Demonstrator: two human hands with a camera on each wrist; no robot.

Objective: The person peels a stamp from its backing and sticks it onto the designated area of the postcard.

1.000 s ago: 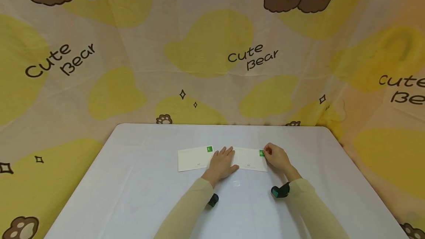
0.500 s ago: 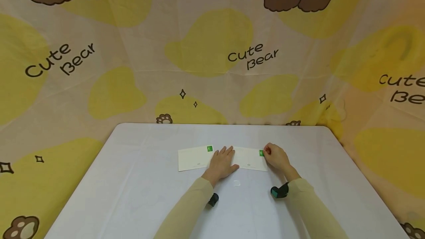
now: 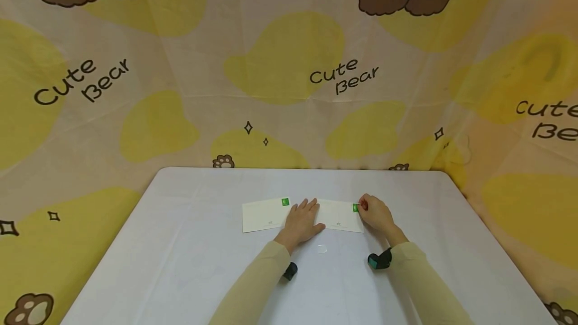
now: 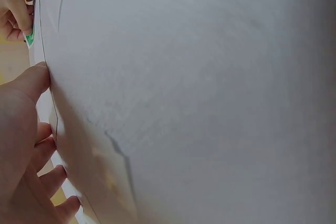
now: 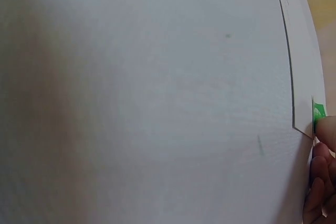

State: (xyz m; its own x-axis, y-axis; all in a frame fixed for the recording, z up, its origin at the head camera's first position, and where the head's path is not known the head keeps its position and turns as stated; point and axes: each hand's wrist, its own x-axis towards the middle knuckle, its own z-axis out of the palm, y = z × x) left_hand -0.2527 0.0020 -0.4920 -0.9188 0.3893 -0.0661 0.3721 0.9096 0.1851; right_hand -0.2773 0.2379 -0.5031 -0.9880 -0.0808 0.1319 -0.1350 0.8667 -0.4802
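Two cream paper cards lie side by side on the white table, the left card [image 3: 264,215] and the right card [image 3: 340,214]. A green stamp [image 3: 285,202] marks the left one's upper right corner. My left hand [image 3: 301,222] rests with spread fingers over their inner ends, its thumb on the right card's lower edge. At the right card's upper right corner, my right hand [image 3: 377,213] has curled fingers and pinches another green stamp [image 5: 318,112]. Thumb and fingertips partly cover that stamp. In the left wrist view, the right hand's fingers [image 4: 20,17] also show at this green piece.
A small clear piece of film [image 3: 322,249] lies on the white table [image 3: 203,265], nearer than the cards. Black wrist cameras hang under both forearms, the right camera [image 3: 380,260] close above the tabletop. A patterned cloth [image 3: 289,64] hangs behind the table's far edge.
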